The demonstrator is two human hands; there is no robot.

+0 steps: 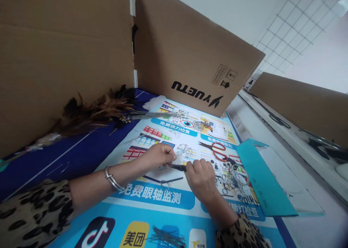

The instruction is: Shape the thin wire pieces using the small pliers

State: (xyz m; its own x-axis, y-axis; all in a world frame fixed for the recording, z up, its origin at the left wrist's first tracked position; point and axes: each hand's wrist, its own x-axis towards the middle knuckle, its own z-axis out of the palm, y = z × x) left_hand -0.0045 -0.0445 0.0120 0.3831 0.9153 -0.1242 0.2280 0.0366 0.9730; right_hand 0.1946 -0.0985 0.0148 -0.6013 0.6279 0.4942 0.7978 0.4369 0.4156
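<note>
Right hand (pixel 200 173): grip closed round dark tool (pixel 178 167), apparently pliers, held above printed tabletop (pixel 130 212), nose pointing at left hand (pixel 162 154). Left grip narrow, fingertips pinched beside nose; cannot tell what lies between. Tool likely stiff, sturdy; best held by handles. Wire bundle (pixel 157 115) beyond hands looks light, springy, easily bent; best taken near one end.

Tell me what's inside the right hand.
One end of a dark tool sticks out of the right hand, toward the left hand; the part inside the closed fingers is covered.
</note>
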